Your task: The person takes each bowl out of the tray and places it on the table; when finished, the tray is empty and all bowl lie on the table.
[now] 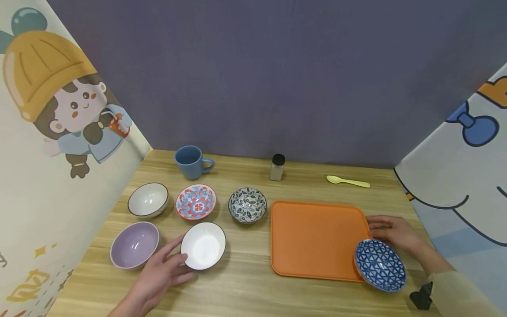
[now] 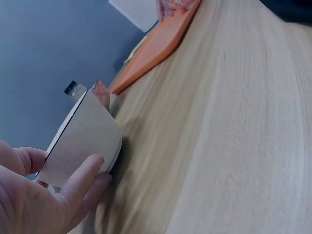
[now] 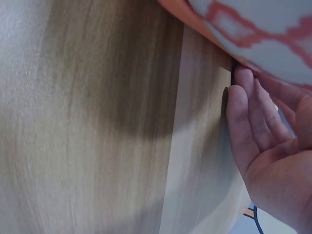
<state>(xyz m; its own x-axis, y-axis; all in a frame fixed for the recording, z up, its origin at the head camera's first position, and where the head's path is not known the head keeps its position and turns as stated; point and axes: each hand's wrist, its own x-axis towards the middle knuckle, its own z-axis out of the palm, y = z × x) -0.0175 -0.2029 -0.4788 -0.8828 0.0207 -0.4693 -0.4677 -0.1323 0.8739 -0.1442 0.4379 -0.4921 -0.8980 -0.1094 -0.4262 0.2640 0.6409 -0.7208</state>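
Note:
My left hand grips a white bowl with a dark rim. In the left wrist view the bowl's pale outer wall leans, with fingers along it and another digit at its rim. My right hand is at the right edge of an orange tray, beside a blue-and-white patterned bowl. That bowl overlaps the tray's near right corner. In the right wrist view its outside has a red pattern, and the hand's fingers look fairly straight; part of the hand is hidden by the bowl.
A purple bowl, a white bowl with a brown rim, a red-and-blue patterned bowl and a black-and-white bowl stand on the left half. Behind are a blue mug, a shaker and a yellow spoon.

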